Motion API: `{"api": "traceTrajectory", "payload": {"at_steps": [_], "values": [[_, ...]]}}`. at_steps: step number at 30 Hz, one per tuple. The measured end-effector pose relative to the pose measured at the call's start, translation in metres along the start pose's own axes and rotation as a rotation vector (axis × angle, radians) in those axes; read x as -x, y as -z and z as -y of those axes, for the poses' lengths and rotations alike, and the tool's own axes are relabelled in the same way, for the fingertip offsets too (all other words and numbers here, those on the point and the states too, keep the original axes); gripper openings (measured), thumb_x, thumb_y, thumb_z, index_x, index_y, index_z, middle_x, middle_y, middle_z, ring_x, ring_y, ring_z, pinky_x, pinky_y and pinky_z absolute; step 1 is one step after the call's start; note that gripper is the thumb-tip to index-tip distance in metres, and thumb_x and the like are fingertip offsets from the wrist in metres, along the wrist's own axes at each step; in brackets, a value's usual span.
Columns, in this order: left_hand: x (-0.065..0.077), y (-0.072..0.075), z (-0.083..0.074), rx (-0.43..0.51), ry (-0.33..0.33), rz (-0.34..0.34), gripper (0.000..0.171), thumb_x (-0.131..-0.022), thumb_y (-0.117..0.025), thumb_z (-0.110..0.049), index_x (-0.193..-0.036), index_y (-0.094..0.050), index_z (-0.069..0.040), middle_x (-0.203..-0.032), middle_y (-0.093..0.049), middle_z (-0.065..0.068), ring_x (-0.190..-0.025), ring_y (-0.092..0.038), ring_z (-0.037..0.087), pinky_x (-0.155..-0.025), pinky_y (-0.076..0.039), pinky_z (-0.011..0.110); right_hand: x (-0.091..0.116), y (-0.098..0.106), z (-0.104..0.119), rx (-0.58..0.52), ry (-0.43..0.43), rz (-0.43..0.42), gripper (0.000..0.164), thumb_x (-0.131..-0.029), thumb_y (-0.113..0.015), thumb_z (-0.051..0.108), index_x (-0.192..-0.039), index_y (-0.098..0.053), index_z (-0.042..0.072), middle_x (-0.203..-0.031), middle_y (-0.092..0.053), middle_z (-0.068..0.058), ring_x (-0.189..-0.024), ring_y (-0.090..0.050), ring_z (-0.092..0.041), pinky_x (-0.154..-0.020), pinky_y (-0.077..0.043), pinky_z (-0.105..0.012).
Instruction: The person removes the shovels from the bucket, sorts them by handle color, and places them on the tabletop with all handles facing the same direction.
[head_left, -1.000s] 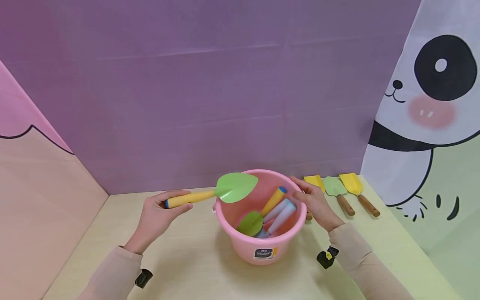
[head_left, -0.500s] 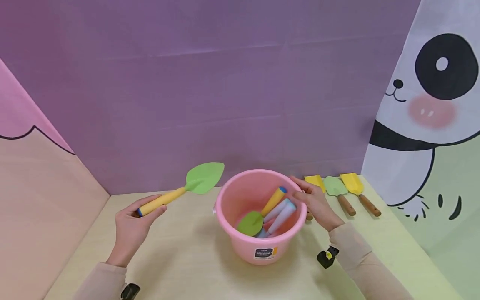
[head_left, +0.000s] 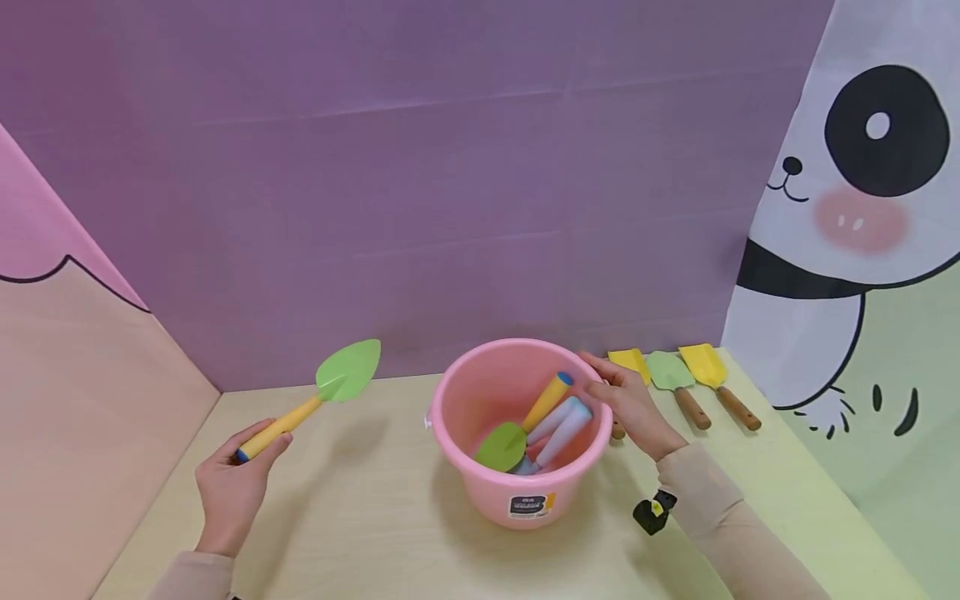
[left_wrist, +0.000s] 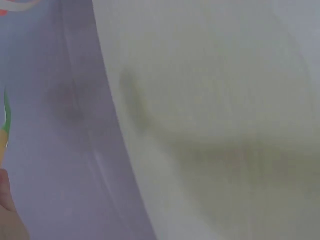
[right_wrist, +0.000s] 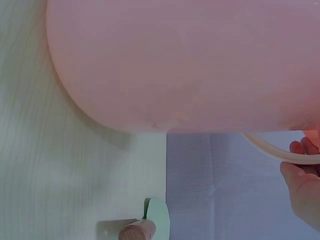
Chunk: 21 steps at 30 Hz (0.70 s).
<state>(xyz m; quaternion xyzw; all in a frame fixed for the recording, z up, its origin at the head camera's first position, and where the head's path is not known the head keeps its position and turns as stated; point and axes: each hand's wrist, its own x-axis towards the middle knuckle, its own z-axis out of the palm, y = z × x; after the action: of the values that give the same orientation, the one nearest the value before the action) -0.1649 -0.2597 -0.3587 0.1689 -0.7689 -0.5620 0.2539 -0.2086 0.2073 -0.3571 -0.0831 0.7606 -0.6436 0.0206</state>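
In the head view my left hand holds a trowel by its yellow, blue-ended handle. The green, leaf-shaped blade points up and right, over the table's left part. A pink bucket stands upright in the middle. My right hand grips its rim at the right, thumb over the edge. Inside lie another green trowel with a yellow handle and pale lilac handles, their lower ends partly hidden. The right wrist view shows the bucket's wall and a pale bail handle by my fingers.
Right of the bucket, wooden-handled tools lie on the pale table: a yellow shovel, a green one and another yellow one partly behind my right hand. A purple backdrop rises behind, with printed panels at both sides.
My left hand has carried the trowel from over the bucket's left rim leftward and lower, toward the table's left side. My right hand and the bucket have stayed in place.
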Motion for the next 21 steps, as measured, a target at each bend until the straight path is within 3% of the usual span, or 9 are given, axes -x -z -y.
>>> {"api": "traceTrajectory", "payload": {"at_steps": [5, 13, 18, 21], "values": [[-0.005, 0.006, 0.017, 0.054, 0.040, -0.038, 0.037, -0.067, -0.081, -0.022, -0.102, -0.072, -0.015, -0.074, -0.063, -0.020, -0.054, -0.041, 0.001, -0.042, -0.032, 0.016, 0.000, 0.000, 0.000, -0.007, -0.015, 0.001, 0.054, -0.090, -0.051, 0.019, -0.142, -0.036, 0.017, -0.141, -0.041, -0.009, -0.119, -0.046, -0.028, -0.086, -0.050, -0.030], [-0.010, 0.011, 0.031, 0.100, 0.181, -0.086, 0.031, -0.066, -0.082, -0.023, -0.095, -0.072, -0.023, -0.068, -0.059, -0.019, -0.047, -0.034, 0.002, -0.037, -0.027, 0.018, 0.000, 0.002, 0.000, -0.014, -0.006, 0.001, 0.053, -0.091, -0.050, 0.018, -0.142, -0.036, 0.016, -0.142, -0.040, -0.010, -0.120, -0.046, -0.030, -0.088, -0.049, -0.030], [-0.017, 0.017, 0.046, 0.014, 0.227, -0.108, 0.031, -0.066, -0.082, -0.028, -0.095, -0.072, -0.027, -0.069, -0.056, -0.025, -0.048, -0.035, 0.002, -0.038, -0.028, 0.019, 0.000, 0.001, 0.001, -0.013, -0.007, -0.001, 0.053, -0.091, -0.050, 0.018, -0.142, -0.036, 0.014, -0.141, -0.041, -0.011, -0.119, -0.046, -0.030, -0.089, -0.049, -0.031], [-0.029, 0.022, 0.070, -0.029, 0.237, -0.135, 0.038, -0.064, -0.082, -0.032, -0.100, -0.072, -0.026, -0.071, -0.055, -0.028, -0.054, -0.039, 0.001, -0.038, -0.030, 0.024, 0.000, 0.000, 0.002, -0.011, -0.011, 0.000, 0.053, -0.091, -0.050, 0.018, -0.142, -0.036, 0.014, -0.141, -0.042, -0.012, -0.119, -0.046, -0.030, -0.088, -0.049, -0.031]]}}
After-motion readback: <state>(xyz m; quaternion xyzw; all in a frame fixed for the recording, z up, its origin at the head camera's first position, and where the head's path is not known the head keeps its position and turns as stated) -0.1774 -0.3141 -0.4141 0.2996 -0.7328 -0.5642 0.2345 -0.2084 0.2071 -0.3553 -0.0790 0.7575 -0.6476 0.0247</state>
